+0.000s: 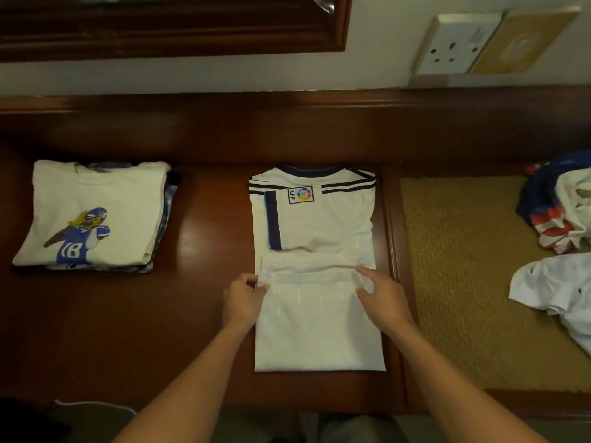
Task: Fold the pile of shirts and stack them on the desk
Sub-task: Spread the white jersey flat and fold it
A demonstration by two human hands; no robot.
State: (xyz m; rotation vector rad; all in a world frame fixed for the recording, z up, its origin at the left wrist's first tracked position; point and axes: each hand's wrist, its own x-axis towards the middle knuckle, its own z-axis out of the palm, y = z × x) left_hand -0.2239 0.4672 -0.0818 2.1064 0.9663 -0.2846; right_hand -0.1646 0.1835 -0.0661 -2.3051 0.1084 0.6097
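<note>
Hands work at the middle of the desk (208, 219) in the head view, where the white jersey (316, 225) lies with its sides turned in. The left hand (244, 298) pinches the left corner of the raised hem fold, and the right hand (383, 295) pinches the right corner. This looks like the bottom-to-collar fold. Next, both corners likely need carrying evenly up to the collar, before the jersey joins the folded stack (92, 212) at left. Unfolded shirts (556, 203) wait at right.

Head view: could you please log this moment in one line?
left hand grips white navy-striped jersey hem | right hand grips hem | fold midway
</note>
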